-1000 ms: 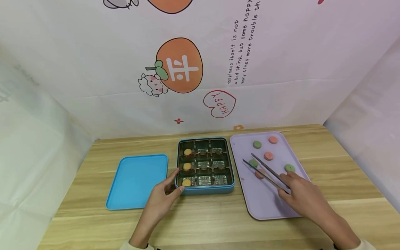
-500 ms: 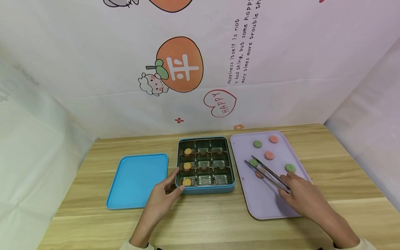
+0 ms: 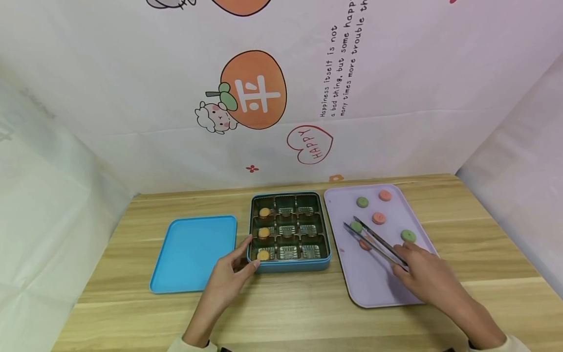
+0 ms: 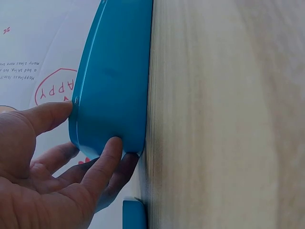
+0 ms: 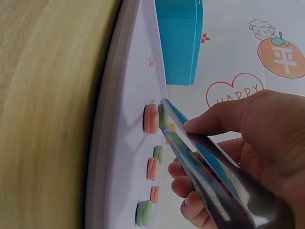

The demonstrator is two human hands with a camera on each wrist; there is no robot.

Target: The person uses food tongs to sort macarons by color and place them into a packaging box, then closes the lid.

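Observation:
My left hand (image 3: 226, 279) rests at the near left corner of a blue tin box (image 3: 292, 267), thumb and fingertips touching its rim and side. The box has a dark divided insert, with yellow macarons (image 3: 264, 232) down its left column. My right hand (image 3: 425, 274) grips metal tongs (image 3: 381, 240) over a lilac tray (image 3: 369, 288). Between the tong tips is a green macaron (image 3: 356, 227); in the right wrist view it is partly hidden behind a pink macaron (image 5: 151, 119). That pink one lies under the tong arms in the head view.
A blue lid (image 3: 195, 254) lies left of the box. Further back on the tray are two pink macarons (image 3: 378, 218) and a green one (image 3: 362, 202), with another green one (image 3: 408, 235) near the right hand. A printed white cloth (image 3: 396, 98) hangs behind the wooden table.
The tong tips have drawn slightly closer together around the green macaron, which has shifted a little toward the back. My left hand stays at the box corner.

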